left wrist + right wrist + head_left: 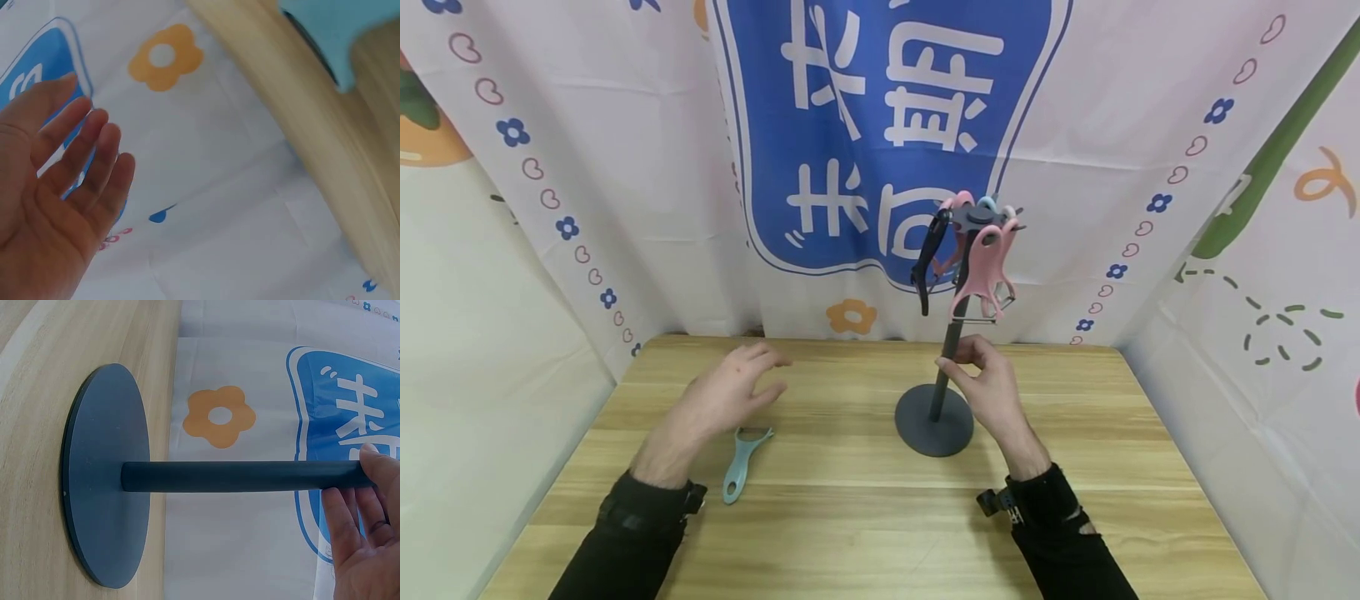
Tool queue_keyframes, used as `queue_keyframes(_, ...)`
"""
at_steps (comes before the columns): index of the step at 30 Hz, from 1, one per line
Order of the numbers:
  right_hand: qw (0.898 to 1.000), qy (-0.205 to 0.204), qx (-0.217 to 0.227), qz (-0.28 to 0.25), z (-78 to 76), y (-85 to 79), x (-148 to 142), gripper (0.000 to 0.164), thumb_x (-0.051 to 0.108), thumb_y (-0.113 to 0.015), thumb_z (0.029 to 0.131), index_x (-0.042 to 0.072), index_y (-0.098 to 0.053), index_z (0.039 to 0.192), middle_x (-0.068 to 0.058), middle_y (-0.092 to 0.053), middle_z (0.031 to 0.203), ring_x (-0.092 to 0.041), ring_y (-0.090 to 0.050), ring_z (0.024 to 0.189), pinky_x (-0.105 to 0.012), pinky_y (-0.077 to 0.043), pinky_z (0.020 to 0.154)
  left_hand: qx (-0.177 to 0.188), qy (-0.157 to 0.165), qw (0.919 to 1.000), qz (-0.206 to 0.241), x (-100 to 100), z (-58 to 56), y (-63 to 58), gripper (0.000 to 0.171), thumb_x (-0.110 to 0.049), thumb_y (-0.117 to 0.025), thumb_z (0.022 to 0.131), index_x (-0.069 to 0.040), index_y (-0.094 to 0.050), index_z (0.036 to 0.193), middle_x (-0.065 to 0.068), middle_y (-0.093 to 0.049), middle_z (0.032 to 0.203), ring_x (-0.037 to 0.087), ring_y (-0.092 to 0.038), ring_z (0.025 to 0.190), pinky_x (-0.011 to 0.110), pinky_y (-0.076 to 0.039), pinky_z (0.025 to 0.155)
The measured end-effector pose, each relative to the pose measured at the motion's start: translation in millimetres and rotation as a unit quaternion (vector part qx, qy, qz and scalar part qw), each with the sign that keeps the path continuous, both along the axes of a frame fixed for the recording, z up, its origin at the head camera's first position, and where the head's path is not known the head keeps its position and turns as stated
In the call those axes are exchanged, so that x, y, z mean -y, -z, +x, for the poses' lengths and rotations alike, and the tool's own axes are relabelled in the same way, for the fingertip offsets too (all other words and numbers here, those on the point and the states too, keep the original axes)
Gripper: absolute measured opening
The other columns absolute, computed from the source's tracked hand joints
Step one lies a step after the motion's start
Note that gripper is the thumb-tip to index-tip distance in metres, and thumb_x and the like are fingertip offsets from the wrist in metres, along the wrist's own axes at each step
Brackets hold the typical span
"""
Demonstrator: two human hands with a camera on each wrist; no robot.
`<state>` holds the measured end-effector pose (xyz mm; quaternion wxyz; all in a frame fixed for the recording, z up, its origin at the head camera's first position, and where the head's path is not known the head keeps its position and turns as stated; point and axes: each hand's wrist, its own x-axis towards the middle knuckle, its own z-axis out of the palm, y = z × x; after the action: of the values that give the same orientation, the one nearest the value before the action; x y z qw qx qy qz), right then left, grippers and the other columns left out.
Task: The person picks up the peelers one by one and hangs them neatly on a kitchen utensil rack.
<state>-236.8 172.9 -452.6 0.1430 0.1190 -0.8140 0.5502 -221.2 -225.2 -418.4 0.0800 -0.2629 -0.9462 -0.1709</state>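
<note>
A dark grey stand [935, 420] with a round base and a post rises from the table; in the head view its top carries several peelers, among them a pink peeler [987, 265] and a black peeler [929, 260]. My right hand [988, 385] pinches the post between thumb and fingers, and the right wrist view shows the same grip on the post [250, 476]. My left hand [730, 390] hovers over the table with its fingers apart, holding nothing. Just below it lies a light blue peeler [741, 465], whose head [331, 37] enters the left wrist view at the top right.
The wooden table [850, 533] ends at a hanging white cloth [647, 167] with a blue printed panel [880, 75]. More cloth closes in both sides. The stand's loaded top reaches well above the table.
</note>
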Motion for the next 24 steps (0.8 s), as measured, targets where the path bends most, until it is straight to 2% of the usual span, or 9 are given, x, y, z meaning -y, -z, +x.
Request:
queue_keyframes(6,1.0,0.005,0.005,-0.002,3.0,-4.9,4,0.022,0.018,-0.077,0.094,0.008,-0.068,0.112,-0.01,-0.072,0.106,-0.027,-0.068,0.101,-0.053,-0.057,0.088,0.013,0.039,0.9977,-0.055,8,-2.6,11.3,0.039,-0.018,-0.079,0.091,-0.007,-0.069,0.127,0.011,-0.068,0.124,0.03,-0.065,0.112,0.048,-0.056,0.094)
queue_keyframes(12,1.0,0.001,-0.001,0.0,19.4,-27.9,11,0.02,0.01,-0.075,0.094,0.002,-0.067,0.111,-0.015,-0.072,0.104,-0.029,-0.068,0.099,-0.053,-0.058,0.088,0.04,0.058,0.9905,-0.118,11,-1.2,16.8,0.034,-0.017,-0.079,0.09,-0.01,-0.071,0.123,0.008,-0.069,0.115,0.023,-0.067,0.098,0.039,-0.059,0.08)
queue_keyframes(15,1.0,0.0,-0.002,0.001,22.7,-32.0,11,0.02,0.011,-0.075,0.095,0.002,-0.067,0.111,-0.015,-0.072,0.104,-0.028,-0.068,0.099,-0.052,-0.058,0.088,0.066,0.074,0.9845,-0.145,13,0.7,17.7,0.036,-0.014,-0.081,0.088,-0.012,-0.071,0.122,0.007,-0.069,0.114,0.023,-0.067,0.097,0.038,-0.059,0.079)
queue_keyframes(21,1.0,-0.005,-0.007,-0.001,24.6,-34.6,12,0.021,0.01,-0.074,0.095,0.001,-0.067,0.112,-0.016,-0.072,0.105,-0.029,-0.068,0.1,-0.051,-0.059,0.086,0.082,0.115,0.9755,-0.169,19,5.5,21.5,0.038,-0.009,-0.086,0.08,-0.017,-0.074,0.115,0.003,-0.07,0.11,0.022,-0.065,0.098,0.042,-0.058,0.08)
queue_keyframes(24,1.0,-0.003,-0.006,-0.003,23.1,-32.9,12,0.02,0.01,-0.075,0.095,0.001,-0.068,0.111,-0.016,-0.072,0.104,-0.03,-0.068,0.1,-0.054,-0.057,0.087,0.089,0.119,0.9725,-0.18,21,9.5,23.2,0.044,-0.003,-0.088,0.075,-0.019,-0.075,0.113,0.0,-0.069,0.109,0.022,-0.063,0.099,0.044,-0.057,0.081)
